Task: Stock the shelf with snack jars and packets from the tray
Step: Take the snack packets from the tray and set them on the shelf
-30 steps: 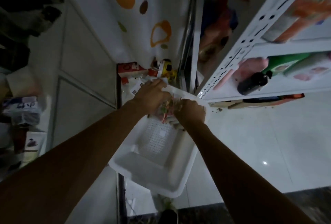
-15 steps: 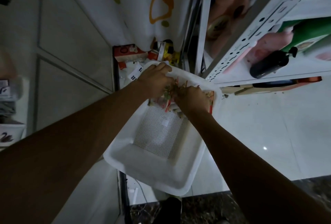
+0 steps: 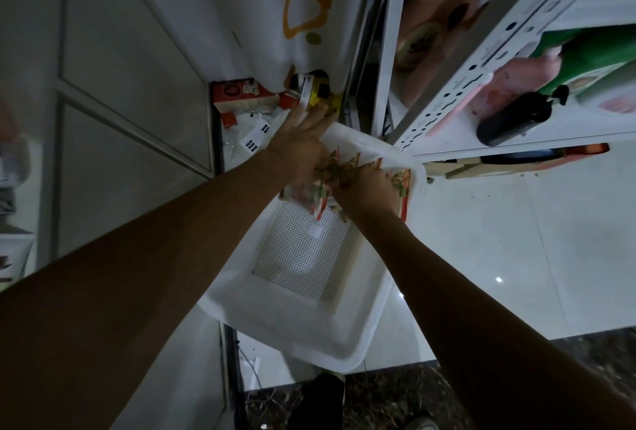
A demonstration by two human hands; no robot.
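A white plastic tray [image 3: 303,333] with a perforated bottom lies on the floor beside a white metal shelf [image 3: 457,99]. A bunch of snack packets [image 3: 403,184] with red and green print is crowded into the tray's far end. My left hand [image 3: 297,150] grips the bunch from the left, its fingers reaching over the far rim. My right hand [image 3: 364,190] grips the same bunch from the right, fingers dug into the wrappers. The crumpled packet tops stick up between the two hands. The near part of the tray holds nothing. No jar is visible.
On the lowest shelf lie a black pump bottle [image 3: 514,119], a pink bottle [image 3: 516,83] and a green pack [image 3: 592,54]. A spotted white curtain [image 3: 275,16] hangs behind. Red boxes [image 3: 237,95] and labelled bags sit in the corner. A shoe [image 3: 320,398] is at the tray's near edge.
The view has tilted down and drawn closer. Both hands have pressed deeper into the packets at the tray's far end, bunching them between them. The tray has stayed where it was.
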